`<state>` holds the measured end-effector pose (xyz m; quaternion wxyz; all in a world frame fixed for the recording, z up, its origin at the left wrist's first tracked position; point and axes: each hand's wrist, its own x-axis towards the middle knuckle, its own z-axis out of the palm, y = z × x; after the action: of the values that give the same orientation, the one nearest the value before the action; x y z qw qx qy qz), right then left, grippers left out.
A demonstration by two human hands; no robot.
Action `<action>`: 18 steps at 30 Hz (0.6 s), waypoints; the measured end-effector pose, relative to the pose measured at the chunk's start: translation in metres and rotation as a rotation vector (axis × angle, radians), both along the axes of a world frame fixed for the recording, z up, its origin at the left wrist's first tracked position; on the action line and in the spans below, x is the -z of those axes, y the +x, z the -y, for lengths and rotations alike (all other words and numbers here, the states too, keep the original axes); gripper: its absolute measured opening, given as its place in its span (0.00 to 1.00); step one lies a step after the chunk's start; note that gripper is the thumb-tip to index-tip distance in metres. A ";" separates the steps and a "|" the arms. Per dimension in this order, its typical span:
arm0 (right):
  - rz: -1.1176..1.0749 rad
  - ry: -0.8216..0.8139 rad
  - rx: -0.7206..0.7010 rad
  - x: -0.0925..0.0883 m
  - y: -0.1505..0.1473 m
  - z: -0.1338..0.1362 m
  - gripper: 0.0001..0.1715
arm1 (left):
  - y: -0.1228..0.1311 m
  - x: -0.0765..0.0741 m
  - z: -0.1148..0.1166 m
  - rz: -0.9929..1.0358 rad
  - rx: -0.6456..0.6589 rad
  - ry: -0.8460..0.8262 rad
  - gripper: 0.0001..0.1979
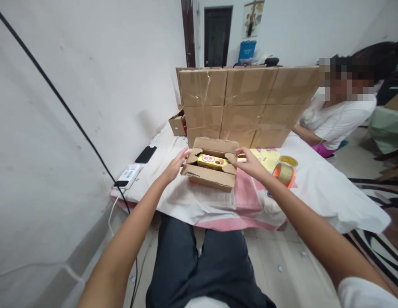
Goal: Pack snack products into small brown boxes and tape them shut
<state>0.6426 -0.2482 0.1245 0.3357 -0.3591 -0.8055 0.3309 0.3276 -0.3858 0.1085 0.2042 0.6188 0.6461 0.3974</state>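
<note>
A small open cardboard box (212,179) sits in front of me on the cloth-covered table, its flaps folded outward. Inside it lies a yellow printed packet (215,161) with red markings. My left hand (177,166) is at the box's left end, fingers stretched out along the end flap. At the opposite end, my right hand (250,163) has its thumb and forefinger on the right flap. The undersides of both hands are hidden from view.
Behind the box rises a stacked wall of taped cartons (244,102). To the right are tape rolls (285,174); on the left, a phone (146,155) and a white power strip (128,176). A black cable (57,92) crosses the left side. Another person (340,115) sits at right.
</note>
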 end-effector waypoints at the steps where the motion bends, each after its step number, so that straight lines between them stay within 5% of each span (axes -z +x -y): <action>1: -0.079 -0.028 0.063 0.010 -0.002 0.000 0.33 | -0.006 0.004 0.007 0.094 0.052 0.008 0.36; 6: -0.281 -0.200 0.020 0.035 -0.015 -0.013 0.31 | -0.015 0.017 0.026 -0.171 0.194 0.114 0.39; 11: -0.427 -0.114 -0.016 0.031 -0.028 -0.036 0.29 | 0.010 0.017 -0.007 -0.063 -0.152 0.208 0.11; 15: -0.416 0.026 -0.062 0.031 -0.029 -0.037 0.20 | 0.026 0.013 -0.030 -0.060 -0.390 0.218 0.19; 18: -0.206 0.153 -0.165 0.029 -0.025 -0.028 0.18 | 0.036 0.003 -0.027 -0.317 -0.284 0.324 0.18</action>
<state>0.6179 -0.2206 0.0955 0.4145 -0.2292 -0.8166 0.3299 0.3640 -0.3586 0.1052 -0.0594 0.6011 0.6783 0.4184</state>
